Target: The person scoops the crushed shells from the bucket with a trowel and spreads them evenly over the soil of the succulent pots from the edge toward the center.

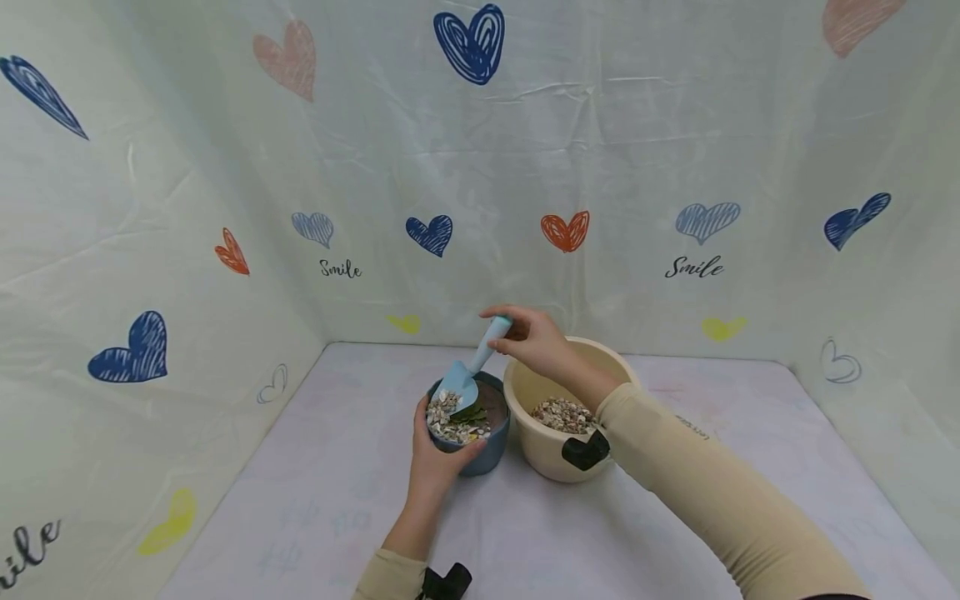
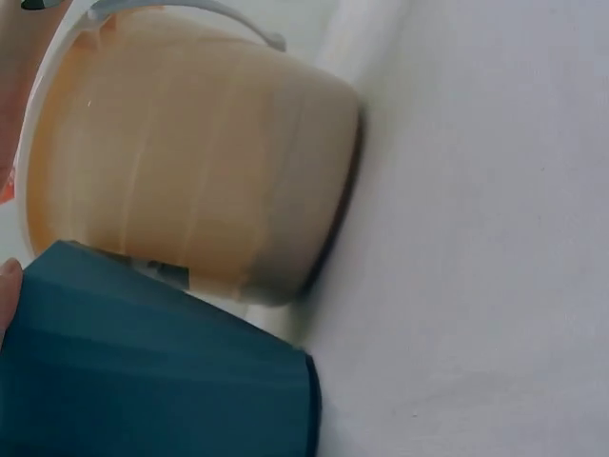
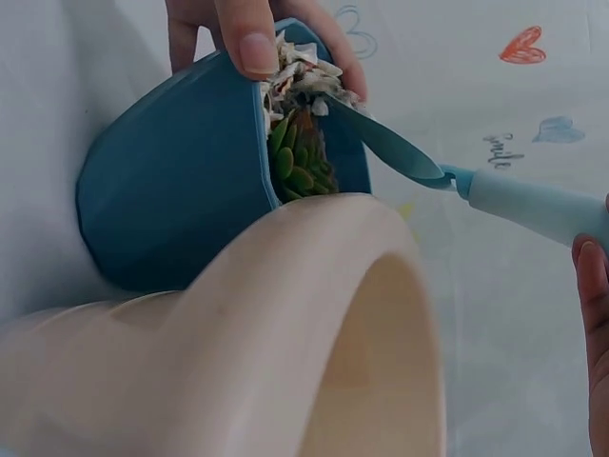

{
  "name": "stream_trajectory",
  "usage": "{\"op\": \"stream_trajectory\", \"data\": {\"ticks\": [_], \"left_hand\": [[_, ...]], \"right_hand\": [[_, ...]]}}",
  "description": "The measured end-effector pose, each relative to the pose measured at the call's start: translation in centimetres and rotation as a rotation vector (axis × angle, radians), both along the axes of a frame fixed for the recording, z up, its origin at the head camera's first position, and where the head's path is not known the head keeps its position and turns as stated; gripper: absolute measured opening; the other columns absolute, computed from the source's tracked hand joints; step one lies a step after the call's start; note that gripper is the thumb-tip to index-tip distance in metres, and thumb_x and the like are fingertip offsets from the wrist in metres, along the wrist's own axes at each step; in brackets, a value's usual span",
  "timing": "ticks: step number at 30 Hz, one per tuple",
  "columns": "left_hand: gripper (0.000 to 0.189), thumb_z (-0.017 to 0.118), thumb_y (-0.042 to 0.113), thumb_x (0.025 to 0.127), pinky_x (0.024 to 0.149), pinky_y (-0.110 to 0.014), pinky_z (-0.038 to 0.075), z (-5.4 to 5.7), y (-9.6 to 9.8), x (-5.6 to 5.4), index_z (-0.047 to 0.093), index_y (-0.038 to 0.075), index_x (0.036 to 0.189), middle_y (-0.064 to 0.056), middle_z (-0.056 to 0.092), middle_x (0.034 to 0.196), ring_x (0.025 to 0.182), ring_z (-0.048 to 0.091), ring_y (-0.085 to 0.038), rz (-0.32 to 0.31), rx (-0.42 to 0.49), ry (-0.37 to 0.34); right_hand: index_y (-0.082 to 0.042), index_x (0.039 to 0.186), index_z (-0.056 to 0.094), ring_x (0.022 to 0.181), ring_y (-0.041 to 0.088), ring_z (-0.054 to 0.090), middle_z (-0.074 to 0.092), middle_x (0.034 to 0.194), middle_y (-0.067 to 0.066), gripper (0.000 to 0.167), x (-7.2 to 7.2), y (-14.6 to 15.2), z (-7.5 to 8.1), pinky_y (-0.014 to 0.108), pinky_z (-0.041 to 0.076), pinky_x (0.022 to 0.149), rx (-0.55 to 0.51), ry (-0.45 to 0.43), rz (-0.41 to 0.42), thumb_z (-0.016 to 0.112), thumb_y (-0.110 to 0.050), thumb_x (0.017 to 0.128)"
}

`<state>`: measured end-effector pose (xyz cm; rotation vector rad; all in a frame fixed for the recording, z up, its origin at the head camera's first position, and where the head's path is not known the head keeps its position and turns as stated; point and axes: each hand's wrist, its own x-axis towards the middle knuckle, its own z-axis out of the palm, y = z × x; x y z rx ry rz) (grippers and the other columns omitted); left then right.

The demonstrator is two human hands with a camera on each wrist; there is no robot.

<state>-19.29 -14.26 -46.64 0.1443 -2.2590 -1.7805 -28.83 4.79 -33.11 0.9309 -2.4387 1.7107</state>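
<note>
A blue flower pot (image 1: 487,457) stands on the table, holding a green succulent (image 3: 301,160) and pale gravel (image 1: 459,429) over part of its soil. My left hand (image 1: 435,462) grips the pot's rim from the near left, thumb and fingers on either side. In my right hand (image 1: 536,340) is the handle of a light blue hand trowel (image 1: 460,382), tilted with its blade down over the gravel. The right wrist view shows the trowel's tip touching the gravel beside the succulent. Only a fingertip of the left hand appears in the left wrist view.
A cream bucket (image 1: 537,446) with mixed gravel (image 1: 562,414) inside stands close to the pot's right, under my right forearm. Its grey handle (image 2: 190,8) shows in the left wrist view. A heart-patterned curtain (image 1: 637,167) hangs behind the white table (image 1: 315,467).
</note>
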Motion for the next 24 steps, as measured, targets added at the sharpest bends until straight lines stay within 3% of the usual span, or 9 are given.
{"op": "stream_trajectory", "data": {"ticks": [4,7,12,17,24], "left_hand": [[0.115,0.090,0.027,0.069,0.109,-0.061,0.021,0.2,-0.3,0.1,0.015,0.012,0.155,-0.021,0.022,0.155,0.142,0.019,-0.041,-0.026,-0.007,-0.027],[0.114,0.088,0.029,0.072,0.107,-0.063,0.024,0.2,-1.2,0.0,0.012,0.014,0.156,-0.023,0.018,0.156,0.142,0.016,-0.045,-0.089,-0.014,-0.074],[0.106,0.084,0.021,0.076,0.105,-0.066,0.025,0.3,-3.4,-1.0,0.014,0.015,0.155,-0.021,0.014,0.158,0.141,0.013,-0.050,-0.262,0.000,-0.085],[0.106,0.083,0.017,0.076,0.108,-0.066,0.017,0.5,-5.4,-2.4,0.013,0.016,0.156,-0.019,0.011,0.159,0.142,0.010,-0.048,-0.411,0.006,-0.118],[0.107,0.082,0.021,0.076,0.110,-0.061,0.019,0.9,-7.4,-4.6,0.010,0.018,0.156,-0.021,0.014,0.158,0.143,0.013,-0.043,-0.589,-0.065,-0.137]], "right_hand": [[-0.011,0.130,0.063,0.097,0.024,0.066,0.063,0.109,0.012,0.039,0.2,0.0,0.1,0.035,0.055,0.078,-0.005,0.004,0.008,0.069,-0.009,0.091],[-0.010,0.130,0.063,0.097,0.024,0.065,0.063,0.109,0.012,0.039,0.4,0.0,0.2,0.035,0.055,0.078,-0.011,0.004,0.016,0.069,-0.007,0.092],[-0.007,0.129,0.062,0.094,0.023,0.066,0.063,0.108,0.012,0.038,0.4,0.1,0.0,0.035,0.055,0.077,-0.019,0.021,0.020,0.068,-0.006,0.091],[-0.007,0.128,0.063,0.092,0.023,0.065,0.063,0.107,0.011,0.038,0.3,0.0,-0.2,0.035,0.054,0.076,-0.015,0.020,0.015,0.069,-0.006,0.091],[-0.008,0.128,0.063,0.094,0.025,0.064,0.062,0.111,0.013,0.038,0.4,-0.1,-0.3,0.035,0.054,0.078,-0.024,-0.004,-0.002,0.069,-0.005,0.091]]}}
